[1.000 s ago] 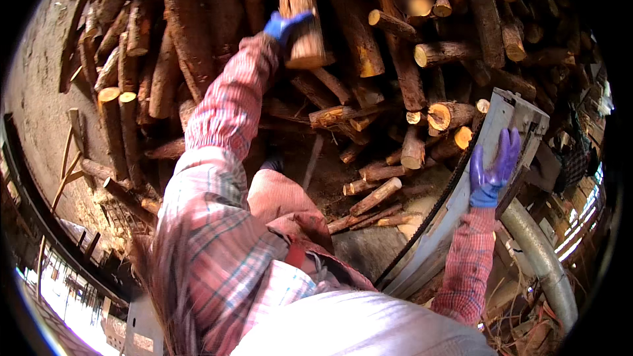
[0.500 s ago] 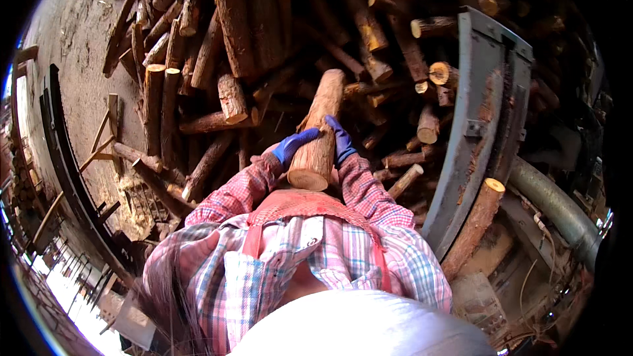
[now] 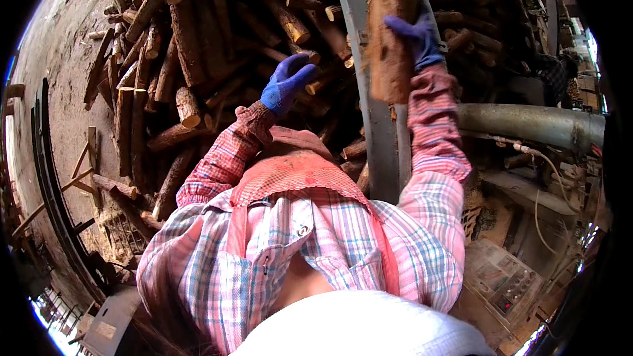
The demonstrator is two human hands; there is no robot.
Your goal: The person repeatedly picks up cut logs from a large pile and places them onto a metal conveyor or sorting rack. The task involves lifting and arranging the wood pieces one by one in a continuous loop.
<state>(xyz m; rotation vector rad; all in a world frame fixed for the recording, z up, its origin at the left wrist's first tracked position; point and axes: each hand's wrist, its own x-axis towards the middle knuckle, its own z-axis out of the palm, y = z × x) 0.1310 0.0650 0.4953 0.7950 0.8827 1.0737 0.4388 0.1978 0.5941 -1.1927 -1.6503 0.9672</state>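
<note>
Far out in front of me, my right hand (image 3: 421,41) in a blue glove grips the side of a thick barked log (image 3: 390,46). The log points away from me above a grey metal channel (image 3: 376,138), and its far end runs past the top edge of the view. From here I cannot tell whether it touches the channel. My left hand (image 3: 288,84), also in a blue glove, is raised off to the left with nothing in it. Its fingers are bent but apart, over the heaped logs (image 3: 188,107).
Cut logs in a loose heap fill the far side and left. To the right runs a thick metal pipe (image 3: 527,125) with a thin hose (image 3: 554,171) beside it. A control box with buttons (image 3: 504,283) stands low at the right. A dark rail (image 3: 56,191) borders the left.
Both hands held a log before my body; now only the right holds a log, farther forward and right over the channel. My left hand has come free. The view has swung right.
</note>
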